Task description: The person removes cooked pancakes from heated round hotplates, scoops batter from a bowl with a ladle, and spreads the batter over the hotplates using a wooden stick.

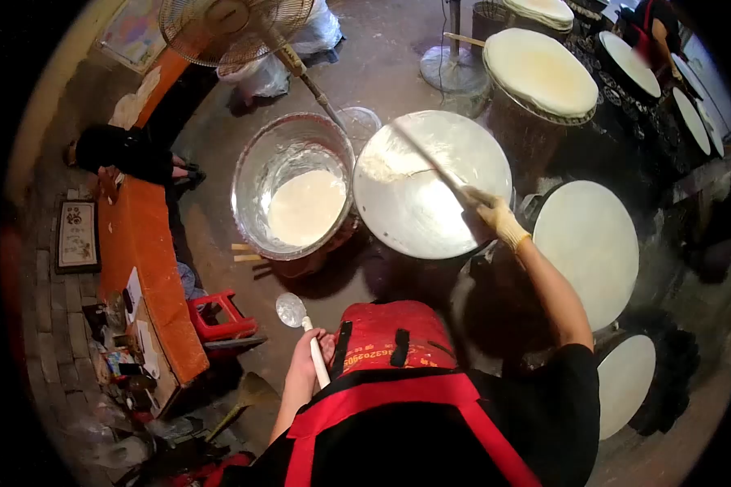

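My left hand (pixel 309 357), bare, is closed round the white handle of a ladle (pixel 291 309), whose round metal bowl points up and away from my body. My right hand (pixel 495 214) wears a pale glove and grips a long thin stick (pixel 425 152) that reaches across a wide round metal pan (pixel 430 231). Flour-like or batter-like white stuff (pixel 398 162) lies in the pan's upper left. Left of the pan stands a deep metal pot (pixel 248 195) with creamy batter (pixel 306 207) in it.
Round pale griddles (pixel 586 252) stand at my right. A stack of flat round sheets (pixel 540 71) is beyond the pan. A fan (pixel 235 24) stands at upper left. An orange counter (pixel 142 243), a red stool (pixel 219 316) and a person (pixel 130 154) are left; another person (pixel 662 28) is at upper right.
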Motion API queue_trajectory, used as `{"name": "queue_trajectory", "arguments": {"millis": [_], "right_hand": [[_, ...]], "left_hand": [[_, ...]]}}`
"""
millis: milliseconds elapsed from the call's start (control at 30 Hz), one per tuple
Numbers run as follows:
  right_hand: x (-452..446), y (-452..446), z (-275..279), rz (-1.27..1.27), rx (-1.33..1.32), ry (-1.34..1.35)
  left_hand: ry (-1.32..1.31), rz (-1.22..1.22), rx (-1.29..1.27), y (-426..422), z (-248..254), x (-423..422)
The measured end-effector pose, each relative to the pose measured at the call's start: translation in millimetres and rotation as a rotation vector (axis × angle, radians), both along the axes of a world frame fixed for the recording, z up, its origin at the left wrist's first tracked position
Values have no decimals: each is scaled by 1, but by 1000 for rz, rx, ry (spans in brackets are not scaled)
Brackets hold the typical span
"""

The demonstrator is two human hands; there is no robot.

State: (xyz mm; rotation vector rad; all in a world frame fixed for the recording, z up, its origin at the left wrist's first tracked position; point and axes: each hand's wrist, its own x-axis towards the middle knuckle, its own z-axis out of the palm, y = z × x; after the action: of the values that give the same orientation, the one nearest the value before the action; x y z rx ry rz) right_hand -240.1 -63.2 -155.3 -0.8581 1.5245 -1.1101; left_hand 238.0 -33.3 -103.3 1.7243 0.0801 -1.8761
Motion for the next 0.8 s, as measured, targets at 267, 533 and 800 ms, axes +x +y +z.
{"name": "queue_trajectory", "arguments": {"millis": [267,533,800], "right_hand": [[33,130,-25,46,131,-118],[193,143,-16,-258,-28,16],[363,52,20,-895,-72,-292]], "left_hand": [[-86,-177,-23,-49,-28,27],[81,-528,-105,-151,-44,58],[51,-567,-116,-200,-62,153]]}}
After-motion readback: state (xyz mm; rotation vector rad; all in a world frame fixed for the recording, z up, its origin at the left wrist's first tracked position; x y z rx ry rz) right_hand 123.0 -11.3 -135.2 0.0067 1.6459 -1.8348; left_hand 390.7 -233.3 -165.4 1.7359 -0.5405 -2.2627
